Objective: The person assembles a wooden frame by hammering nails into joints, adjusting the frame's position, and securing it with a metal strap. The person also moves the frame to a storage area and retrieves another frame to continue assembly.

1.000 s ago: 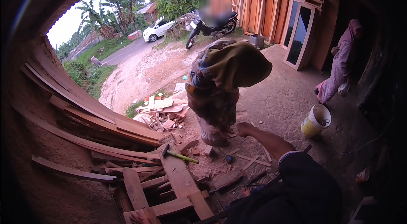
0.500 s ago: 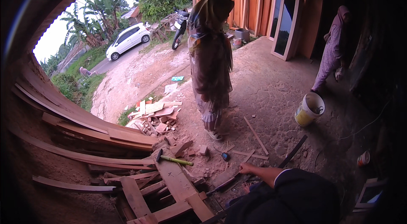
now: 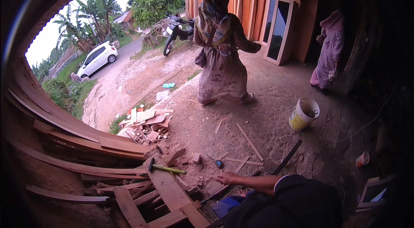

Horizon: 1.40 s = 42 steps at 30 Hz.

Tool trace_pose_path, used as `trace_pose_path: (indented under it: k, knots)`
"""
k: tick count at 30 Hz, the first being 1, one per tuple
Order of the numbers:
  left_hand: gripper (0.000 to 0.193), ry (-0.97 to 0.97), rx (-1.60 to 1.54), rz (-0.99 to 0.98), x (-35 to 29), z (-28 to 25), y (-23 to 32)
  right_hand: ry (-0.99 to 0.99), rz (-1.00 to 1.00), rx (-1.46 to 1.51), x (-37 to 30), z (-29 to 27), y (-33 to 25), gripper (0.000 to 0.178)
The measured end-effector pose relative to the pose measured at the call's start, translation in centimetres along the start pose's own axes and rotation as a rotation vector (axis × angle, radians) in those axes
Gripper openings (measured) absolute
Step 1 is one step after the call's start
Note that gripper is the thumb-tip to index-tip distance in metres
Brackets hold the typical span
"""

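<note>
My right hand (image 3: 225,178) reaches in from the lower right on a bare forearm below a dark sleeve (image 3: 289,198). It is in the air with fingers loosely stretched out, holding nothing that I can see. Below it runs a dark bar (image 3: 219,192), apparently apart from the fingers. A blue and black tape measure (image 3: 219,164) lies on the ground just beyond. Left of the hand, a hammer (image 3: 170,169) with a black head and yellow-green handle rests across a wide wooden board (image 3: 168,187). My left hand is out of view.
Scrap wood (image 3: 146,122) is heaped at the left, near stacked long planks (image 3: 86,139). A person in a patterned headscarf (image 3: 222,55) stands ahead; another person (image 3: 330,51) is by the dark doorway. A white and yellow bucket (image 3: 303,116) stands at right; a dark strip (image 3: 288,157) lies nearby.
My right hand has shifted left, and its closed fingers have loosened. The nearer person has turned and stepped toward the right with an arm out. The view has shifted slightly.
</note>
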State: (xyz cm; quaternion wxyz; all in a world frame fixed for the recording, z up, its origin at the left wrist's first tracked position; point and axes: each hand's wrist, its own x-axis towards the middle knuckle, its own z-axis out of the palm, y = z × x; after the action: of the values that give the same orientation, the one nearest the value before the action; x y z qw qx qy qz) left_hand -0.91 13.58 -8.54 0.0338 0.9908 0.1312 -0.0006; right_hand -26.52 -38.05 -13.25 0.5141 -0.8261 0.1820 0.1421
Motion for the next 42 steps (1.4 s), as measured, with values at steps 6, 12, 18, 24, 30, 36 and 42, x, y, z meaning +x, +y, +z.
trace_pose_path:
  k: [6, 12, 18, 24, 30, 36, 42]
  knots:
    - [0.057, -0.006, 0.019, -0.021, 0.6, 0.8, -0.5, -0.179, -0.57, -0.344, -4.2, -0.9, -7.9, 0.05]
    - [0.057, 0.001, 0.045, -0.141, 1.7, -2.7, -6.7, 0.024, -0.597, -0.706, -7.3, 1.1, -11.5, 0.017]
    - [0.061, 0.067, -0.052, -0.207, -0.7, -5.9, -7.2, -0.128, -0.464, -0.737, -6.2, 0.6, -12.2, 0.011]
    - [0.061, 0.027, -0.096, -0.277, -1.9, -8.0, -5.1, -0.82, -0.2, -0.279, -1.4, -1.2, -13.4, 0.03]
    - [0.063, 0.021, -0.1, -0.28, -1.5, -7.4, -5.5, -0.329, -0.388, -0.682, -5.1, -0.3, -13.6, 0.031]
    - [0.058, 0.138, -0.081, -0.162, -2.0, -7.2, -5.4, -0.226, -0.257, -0.715, -5.2, 1.7, -13.2, 0.019]
    - [0.059, 0.098, -0.095, -0.178, -1.8, -8.3, -4.4, -1.146, 0.338, -0.153, 0.3, -1.8, -14.6, 0.035]
